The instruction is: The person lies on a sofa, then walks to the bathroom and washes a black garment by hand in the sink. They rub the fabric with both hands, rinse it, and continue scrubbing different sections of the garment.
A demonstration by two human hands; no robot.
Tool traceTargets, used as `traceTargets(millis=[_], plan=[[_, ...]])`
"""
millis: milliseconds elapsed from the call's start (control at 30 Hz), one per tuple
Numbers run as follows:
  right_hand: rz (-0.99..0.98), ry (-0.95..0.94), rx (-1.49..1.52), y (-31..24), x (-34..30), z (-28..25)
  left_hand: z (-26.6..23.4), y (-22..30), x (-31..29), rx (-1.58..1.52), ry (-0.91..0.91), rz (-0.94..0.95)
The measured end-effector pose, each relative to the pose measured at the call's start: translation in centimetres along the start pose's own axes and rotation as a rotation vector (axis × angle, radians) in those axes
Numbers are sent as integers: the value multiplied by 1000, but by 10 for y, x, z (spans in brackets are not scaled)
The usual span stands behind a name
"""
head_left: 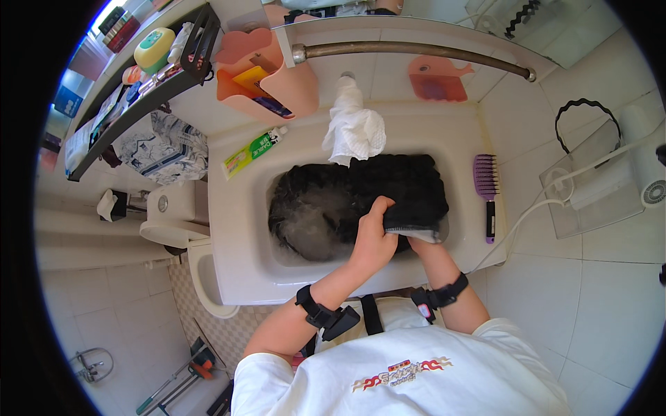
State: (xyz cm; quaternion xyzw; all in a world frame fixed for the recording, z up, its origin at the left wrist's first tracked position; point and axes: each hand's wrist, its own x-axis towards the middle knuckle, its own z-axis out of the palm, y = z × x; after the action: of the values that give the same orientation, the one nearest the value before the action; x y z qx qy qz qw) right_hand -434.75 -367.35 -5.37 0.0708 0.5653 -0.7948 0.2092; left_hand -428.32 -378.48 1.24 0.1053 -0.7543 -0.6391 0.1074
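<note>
A black garment (399,187) lies bunched in the white sink basin (472,208), partly under cloudy grey water (316,215). Its near edge, with grey stitching, is lifted at the right side of the basin. My left hand (374,236) is closed on that edge, thumb on top of the cloth. Just to its right, my right hand (421,245) reaches under the same edge, so the cloth hides its fingers. Beyond both hands, a white textured cloth (352,128) hangs over the tap above the water.
On the sink's left rim lies a green-and-yellow toothpaste tube (254,152); a purple hairbrush (487,197) rests on the right rim. A pink holder (298,87) and metal bar (416,48) are behind. A white hair dryer (610,187) hangs at right, its cord running beside the sink.
</note>
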Motion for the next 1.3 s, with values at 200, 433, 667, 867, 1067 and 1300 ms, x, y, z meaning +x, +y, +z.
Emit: traceTargets(millis=[200,433,667,867,1067,1300], plan=[[135,-192,177,0,23,-1,7,7,-31,5,-191,-139],[-140,-414,-117,-26,2,-2,-5,0,-11,464,-20,-21],[-416,-414,-455,-66,-29,3,-19,27,-16,153,-43,394],[-546,-414,-730,-84,-47,-4,-26,76,-34,-37,-128,457],[-576,-411,-970,-62,-6,-4,-22,60,-30,36,-259,312],[-507,-497,-1171,-102,13,-11,-35,46,-5,24,-262,180]])
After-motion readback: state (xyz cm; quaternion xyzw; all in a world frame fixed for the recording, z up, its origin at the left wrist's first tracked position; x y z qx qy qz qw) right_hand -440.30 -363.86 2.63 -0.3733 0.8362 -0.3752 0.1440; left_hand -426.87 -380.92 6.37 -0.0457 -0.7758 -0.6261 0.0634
